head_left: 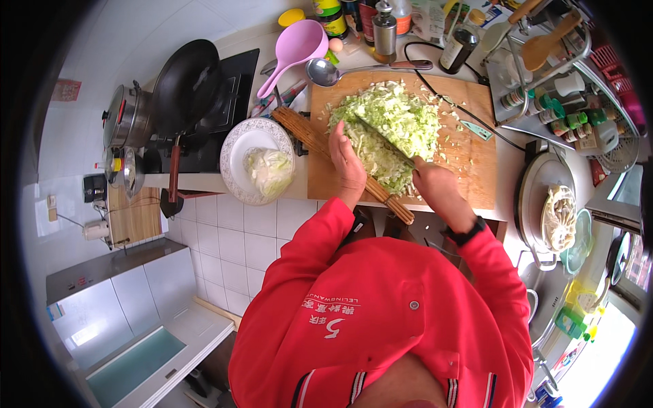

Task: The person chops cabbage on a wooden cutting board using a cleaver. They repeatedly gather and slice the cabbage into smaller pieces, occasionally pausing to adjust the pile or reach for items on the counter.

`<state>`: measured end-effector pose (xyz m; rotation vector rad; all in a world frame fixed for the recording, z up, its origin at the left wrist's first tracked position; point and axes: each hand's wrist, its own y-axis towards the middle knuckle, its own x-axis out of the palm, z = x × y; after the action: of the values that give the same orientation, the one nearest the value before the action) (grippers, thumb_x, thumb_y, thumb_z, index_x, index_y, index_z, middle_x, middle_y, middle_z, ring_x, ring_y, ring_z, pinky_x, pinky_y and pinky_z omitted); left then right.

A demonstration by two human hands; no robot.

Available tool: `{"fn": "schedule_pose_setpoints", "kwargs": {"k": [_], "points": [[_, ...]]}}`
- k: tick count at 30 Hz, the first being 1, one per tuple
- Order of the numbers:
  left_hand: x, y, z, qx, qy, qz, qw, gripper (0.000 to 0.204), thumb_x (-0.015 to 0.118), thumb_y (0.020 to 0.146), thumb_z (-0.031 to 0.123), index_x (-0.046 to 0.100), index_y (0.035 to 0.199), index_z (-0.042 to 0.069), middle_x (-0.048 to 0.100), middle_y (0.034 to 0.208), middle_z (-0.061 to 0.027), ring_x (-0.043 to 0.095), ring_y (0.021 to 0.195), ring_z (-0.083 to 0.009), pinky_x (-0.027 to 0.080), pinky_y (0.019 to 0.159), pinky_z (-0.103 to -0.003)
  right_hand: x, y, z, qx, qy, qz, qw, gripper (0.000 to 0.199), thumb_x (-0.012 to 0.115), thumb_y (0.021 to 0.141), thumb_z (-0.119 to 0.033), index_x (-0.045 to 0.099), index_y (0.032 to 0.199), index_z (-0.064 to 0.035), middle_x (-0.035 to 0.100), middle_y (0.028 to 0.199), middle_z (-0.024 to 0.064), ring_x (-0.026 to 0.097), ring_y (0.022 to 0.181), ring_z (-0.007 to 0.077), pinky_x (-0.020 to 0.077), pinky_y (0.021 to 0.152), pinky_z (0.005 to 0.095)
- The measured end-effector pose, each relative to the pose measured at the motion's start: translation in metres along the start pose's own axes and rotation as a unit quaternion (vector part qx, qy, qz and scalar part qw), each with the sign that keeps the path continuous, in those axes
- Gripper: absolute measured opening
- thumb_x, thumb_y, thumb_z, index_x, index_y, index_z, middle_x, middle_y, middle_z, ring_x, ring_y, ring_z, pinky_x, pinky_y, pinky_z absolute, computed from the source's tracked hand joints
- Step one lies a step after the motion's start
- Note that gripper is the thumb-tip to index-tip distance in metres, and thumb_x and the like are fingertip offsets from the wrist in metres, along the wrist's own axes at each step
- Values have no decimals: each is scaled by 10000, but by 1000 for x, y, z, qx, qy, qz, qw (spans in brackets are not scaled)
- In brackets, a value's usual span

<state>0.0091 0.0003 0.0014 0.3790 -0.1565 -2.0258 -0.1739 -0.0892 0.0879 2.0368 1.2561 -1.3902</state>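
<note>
Chopping cabbage [391, 129] on wooden board [469, 166], white-tiled kitchen counter.
Right hand [439, 187] fisted around knife [381, 139]; left hand [347, 163] pressed flat on shreds; wok [187, 85] at left.

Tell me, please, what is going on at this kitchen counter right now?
A person in a red jacket is chopping cabbage on a wooden cutting board. The right hand grips a knife whose blade lies in the heap of shredded cabbage, while the left hand rests at the heap's edge. A white plate with a cabbage piece sits left of the board, beside a black wok.
</note>
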Motion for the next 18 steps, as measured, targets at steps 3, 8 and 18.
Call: {"fn": "schedule_pose_setpoints", "kwargs": {"k": [3, 8, 18], "points": [[4, -3, 1, -3, 15, -29, 999, 463, 305, 1021, 308, 512, 1276, -17, 497, 1302, -190, 443, 1226, -319, 319, 1048, -406, -2, -4, 2, -28, 3, 102, 994, 190, 522, 888, -174, 556, 1043, -70, 625, 686, 169, 629, 661, 362, 497, 585, 472], [1, 3, 11, 24, 35, -46, 998, 461, 293, 1018, 303, 520, 1278, -2, 492, 1320, -178, 431, 1242, -315, 311, 1056, -410, -22, -31, 29, 27, 16, 145, 989, 222, 556, 887, -214, 563, 1076, -98, 636, 728, 166, 636, 698, 362, 501, 601, 472], [6, 6, 26, 135, 114, -141, 974, 392, 332, 1009, 231, 561, 1215, -12, 541, 1267, -179, 441, 1233, -334, 307, 1056, -441, -3, -54, 114, 51, -92, 204, 973, 356, 653, 826, -282, 586, 1150, -152, 630, 841, 89, 646, 763, 292, 525, 624, 402]]}}
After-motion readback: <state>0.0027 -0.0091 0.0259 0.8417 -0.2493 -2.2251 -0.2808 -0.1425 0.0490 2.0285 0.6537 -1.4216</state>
